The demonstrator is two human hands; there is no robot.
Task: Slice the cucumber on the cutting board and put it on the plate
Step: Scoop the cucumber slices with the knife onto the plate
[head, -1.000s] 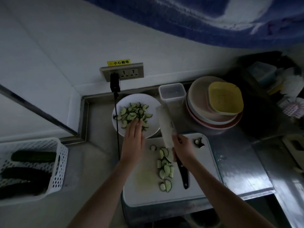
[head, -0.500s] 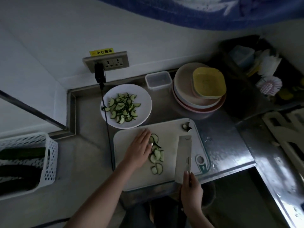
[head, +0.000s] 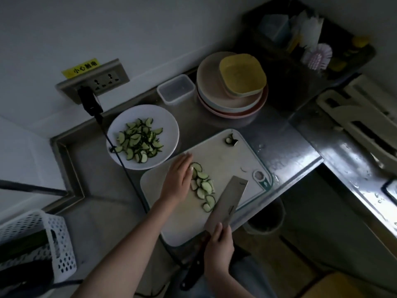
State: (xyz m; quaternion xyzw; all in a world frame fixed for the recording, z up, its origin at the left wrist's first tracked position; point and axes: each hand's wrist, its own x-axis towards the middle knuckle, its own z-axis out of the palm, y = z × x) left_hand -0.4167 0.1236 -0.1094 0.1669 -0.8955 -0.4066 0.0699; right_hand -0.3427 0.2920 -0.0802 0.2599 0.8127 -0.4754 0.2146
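Observation:
A white cutting board [head: 223,153] lies on the steel counter with a loose row of cucumber slices [head: 203,186] down its middle. My left hand [head: 178,179] rests flat on the board with straight fingers, its edge touching the left side of the slices. My right hand [head: 219,246] grips a cleaver [head: 228,202] by the handle; the broad blade lies low over the board just right of the slices. A white plate [head: 169,130] behind the board holds a heap of cucumber slices [head: 139,139]. A cucumber end piece [head: 231,140] sits at the board's far corner.
A stack of plates with a yellow dish [head: 240,76] and a clear lidded tub [head: 176,89] stand behind the board. A black cable [head: 120,158] runs from the wall socket [head: 92,82] past the plate. A white basket [head: 53,237] with whole cucumbers sits far left. A sink area [head: 354,130] lies right.
My left hand came back from the plate to the board beside the slices. My right hand pulled the cleaver back from the plate and now angles its blade toward the slices.

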